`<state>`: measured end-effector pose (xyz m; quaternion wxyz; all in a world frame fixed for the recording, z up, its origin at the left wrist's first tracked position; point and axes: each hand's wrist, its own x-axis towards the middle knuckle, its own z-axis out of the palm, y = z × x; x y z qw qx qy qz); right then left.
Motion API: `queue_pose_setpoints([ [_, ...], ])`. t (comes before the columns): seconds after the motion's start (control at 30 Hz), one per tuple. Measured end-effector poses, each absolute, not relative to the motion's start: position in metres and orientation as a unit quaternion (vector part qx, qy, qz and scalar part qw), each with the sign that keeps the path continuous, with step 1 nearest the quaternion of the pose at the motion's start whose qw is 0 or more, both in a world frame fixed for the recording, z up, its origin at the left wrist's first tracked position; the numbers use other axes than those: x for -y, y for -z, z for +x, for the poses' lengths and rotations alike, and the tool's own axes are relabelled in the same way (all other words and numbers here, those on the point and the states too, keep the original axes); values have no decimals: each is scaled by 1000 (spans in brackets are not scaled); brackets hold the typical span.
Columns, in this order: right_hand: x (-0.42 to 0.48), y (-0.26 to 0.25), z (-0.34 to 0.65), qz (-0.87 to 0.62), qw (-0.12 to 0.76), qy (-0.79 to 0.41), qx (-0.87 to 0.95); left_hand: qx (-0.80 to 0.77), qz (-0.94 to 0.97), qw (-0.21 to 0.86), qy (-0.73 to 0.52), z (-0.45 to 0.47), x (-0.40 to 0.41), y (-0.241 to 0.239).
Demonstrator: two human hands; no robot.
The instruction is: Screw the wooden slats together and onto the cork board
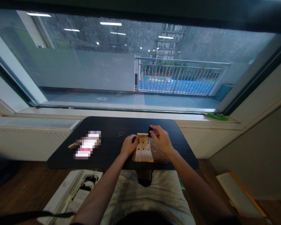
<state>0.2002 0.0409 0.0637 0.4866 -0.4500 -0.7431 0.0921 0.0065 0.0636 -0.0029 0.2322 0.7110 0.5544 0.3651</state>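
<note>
A light wooden block [143, 152] made of several slats with holes lies on the black table [112, 150] right in front of me. My left hand [129, 145] rests on its left edge with the fingers curled against the wood. My right hand [161, 138] hovers over the block's far right corner, pinching a small black-handled tool [150, 130] that points down at the wood. A clear plastic bag [158, 153] lies under my right wrist, beside the block.
Two small screws [121, 134] lie on the table beyond my left hand. A blurred pink-and-white item [87, 144] and a wooden stick [73, 145] sit at the left. A windowsill with a green object [216, 117] runs behind. Papers lie on the floor.
</note>
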Motion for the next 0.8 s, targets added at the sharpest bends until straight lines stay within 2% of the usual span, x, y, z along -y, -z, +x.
queue_pose_setpoints([
  [0.8,-40,-65,197,-455,479,-94,745,-552,711,243,-361,7,-64,3],
])
